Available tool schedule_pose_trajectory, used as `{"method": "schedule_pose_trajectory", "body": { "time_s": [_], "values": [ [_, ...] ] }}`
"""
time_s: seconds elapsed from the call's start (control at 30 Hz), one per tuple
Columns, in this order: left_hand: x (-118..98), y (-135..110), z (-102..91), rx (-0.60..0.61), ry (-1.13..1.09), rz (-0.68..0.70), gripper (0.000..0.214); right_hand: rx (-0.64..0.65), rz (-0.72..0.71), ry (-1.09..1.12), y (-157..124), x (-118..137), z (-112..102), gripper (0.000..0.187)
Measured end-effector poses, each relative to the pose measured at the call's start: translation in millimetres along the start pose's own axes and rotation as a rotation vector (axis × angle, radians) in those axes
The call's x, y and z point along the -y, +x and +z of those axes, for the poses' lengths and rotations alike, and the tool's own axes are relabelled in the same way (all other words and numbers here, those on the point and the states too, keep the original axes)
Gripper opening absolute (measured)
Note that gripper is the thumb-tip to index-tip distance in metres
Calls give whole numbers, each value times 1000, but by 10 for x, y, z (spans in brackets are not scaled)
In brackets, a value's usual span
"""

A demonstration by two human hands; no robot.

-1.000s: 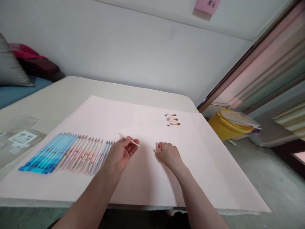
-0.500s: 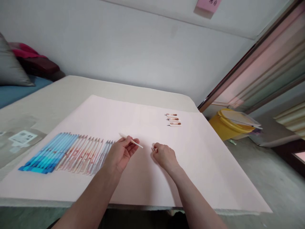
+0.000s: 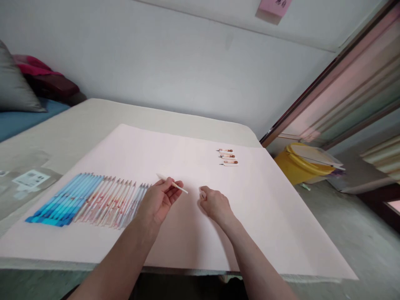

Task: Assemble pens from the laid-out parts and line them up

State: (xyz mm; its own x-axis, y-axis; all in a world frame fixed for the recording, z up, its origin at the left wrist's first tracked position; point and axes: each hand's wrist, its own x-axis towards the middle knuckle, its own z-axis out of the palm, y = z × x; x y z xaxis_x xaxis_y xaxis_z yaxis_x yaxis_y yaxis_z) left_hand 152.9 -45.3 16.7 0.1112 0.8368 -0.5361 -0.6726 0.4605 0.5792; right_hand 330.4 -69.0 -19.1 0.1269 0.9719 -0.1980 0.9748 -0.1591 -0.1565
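Note:
My left hand (image 3: 160, 201) is closed round a thin cream-white pen barrel (image 3: 183, 189) that points right and slightly down, above a pale pink sheet (image 3: 265, 216). A short gap away, my right hand (image 3: 214, 203) is curled in a pinch on a small piece I cannot make out, near the barrel's tip. Left of my left hand lies a tight row of several pens (image 3: 87, 200), blue ones at the left, white and pink ones at the right. Three small pen parts (image 3: 228, 157) lie in a stack at the far right of the sheet.
The pink sheet covers a beige table (image 3: 93, 121) that meets a white wall. A clear bag with a label (image 3: 29, 179) lies at the table's left. A yellow bucket (image 3: 296, 164) stands on the floor to the right. Cushions (image 3: 18, 83) sit at far left.
My right hand has slid a little to the left, closing the gap to the barrel's tip. My left hand has stayed about where it was.

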Motion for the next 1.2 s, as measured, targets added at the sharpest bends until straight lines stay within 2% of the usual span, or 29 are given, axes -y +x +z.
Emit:
{"method": "schedule_pose_trajectory", "body": {
  "time_s": [0.1, 0.57, 0.9, 1.2],
  "values": [
    [-1, -6, 5, 3, 1, 1, 10, 19, 17, 62, 10, 42, 38, 41],
    [-30, -3, -16, 14, 7, 6, 10, 46, 17, 48, -35, -40, 3, 31],
    [-40, -29, -5, 9, -9, 4, 10, 120, 80, 127, -37, -53, -92, 40],
    [-39, -21, -11, 19, -4, 7, 10, 184, 62, 201, -7, -65, -87, 46]
  ]
}}
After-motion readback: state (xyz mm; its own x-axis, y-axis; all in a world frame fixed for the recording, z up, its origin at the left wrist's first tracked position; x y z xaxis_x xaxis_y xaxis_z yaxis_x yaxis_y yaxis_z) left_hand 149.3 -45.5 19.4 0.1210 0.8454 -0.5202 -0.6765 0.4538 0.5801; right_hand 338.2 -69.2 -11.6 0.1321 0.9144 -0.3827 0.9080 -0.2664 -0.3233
